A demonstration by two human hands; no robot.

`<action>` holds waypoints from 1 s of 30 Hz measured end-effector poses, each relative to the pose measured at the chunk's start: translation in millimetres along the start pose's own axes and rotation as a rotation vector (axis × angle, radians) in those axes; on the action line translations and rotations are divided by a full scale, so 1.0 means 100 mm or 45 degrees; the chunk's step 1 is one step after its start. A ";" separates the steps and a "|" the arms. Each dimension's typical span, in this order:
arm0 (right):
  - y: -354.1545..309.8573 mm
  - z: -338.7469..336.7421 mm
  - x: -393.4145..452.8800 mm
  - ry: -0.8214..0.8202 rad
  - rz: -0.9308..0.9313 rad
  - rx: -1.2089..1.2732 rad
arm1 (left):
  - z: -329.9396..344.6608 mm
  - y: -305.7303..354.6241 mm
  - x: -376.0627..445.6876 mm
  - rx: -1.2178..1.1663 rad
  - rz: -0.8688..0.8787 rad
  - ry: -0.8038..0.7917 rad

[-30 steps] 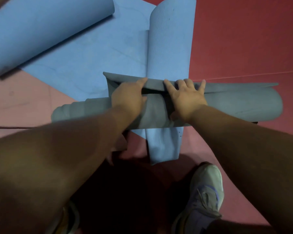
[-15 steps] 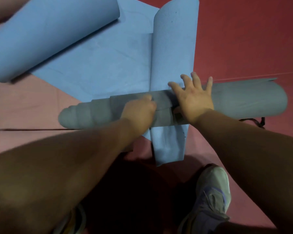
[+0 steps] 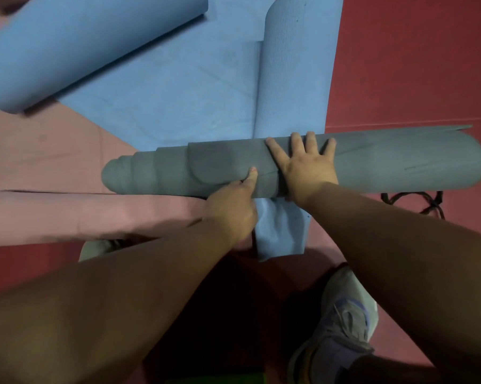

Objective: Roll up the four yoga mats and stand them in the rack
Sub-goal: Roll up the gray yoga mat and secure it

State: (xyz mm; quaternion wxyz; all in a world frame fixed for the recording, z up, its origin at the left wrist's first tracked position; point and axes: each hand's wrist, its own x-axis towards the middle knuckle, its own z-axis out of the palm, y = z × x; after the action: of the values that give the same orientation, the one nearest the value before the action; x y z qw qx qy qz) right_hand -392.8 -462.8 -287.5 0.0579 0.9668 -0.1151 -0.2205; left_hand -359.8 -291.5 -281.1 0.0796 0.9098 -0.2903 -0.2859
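Since the frame half a second earlier, the left hand (image 3: pixel 233 209) had slid from the top of the grey mat (image 3: pixel 372 164) down to its near side, thumb now pointing up against the roll; the right hand (image 3: pixel 307 164) had stayed spread on top.

Largest to smallest, placed against the grey mat:

Red floor (image 3: pixel 414 65) lay under everything, running beyond and to the right of the roll.

Flat blue mat (image 3: pixel 164 87) spread out beyond the grey mat. A loose blue roll (image 3: pixel 81 42) sat at its far left, and a second blue roll (image 3: pixel 297 65) ran away from the grey mat's middle, with a blue end (image 3: pixel 281 231) showing on its near side.

Pink mat (image 3: pixel 81 214) lay alongside the grey mat's near left side, partly under the left forearm.

Grey mat was fully rolled, lying crosswise on the floor, its left end telescoped out in steps.

Grey shoe (image 3: pixel 342 322) stood well on the near side, right of centre.

Right hand lay flat, fingers fanned wide, pressing the roll. Left hand was loosely curled, thumb touching the roll; the other fingers were hidden, so the grip could not be told.

Black strap (image 3: pixel 416 199) lay just beside the roll's near right end.
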 end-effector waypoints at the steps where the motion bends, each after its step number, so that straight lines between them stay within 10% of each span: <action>1: -0.01 0.00 0.01 0.028 -0.001 -0.008 | 0.03 -0.04 -0.04 -0.124 0.005 0.063; 5: 0.04 -0.10 0.01 0.125 -0.045 0.034 | 0.22 -0.19 -0.24 -0.603 0.012 0.625; 12: 0.20 -0.54 -0.25 0.164 -0.019 0.184 | -0.24 0.01 -0.19 -2.258 -0.856 0.065; 19: 0.06 -1.26 -0.63 0.342 0.185 0.482 | -1.42 0.36 -0.27 -2.496 -0.739 0.378; 30: 0.14 -1.81 -1.49 0.723 0.490 0.901 | -2.22 1.29 -0.72 -2.026 -0.070 0.832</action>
State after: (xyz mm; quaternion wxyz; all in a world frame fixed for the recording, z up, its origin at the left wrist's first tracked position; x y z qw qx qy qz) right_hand -446.3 -428.7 -61.3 -0.2054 0.9102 -0.3392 0.1193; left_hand -344.1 -360.0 -23.7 0.7662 0.6268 0.0559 -0.1299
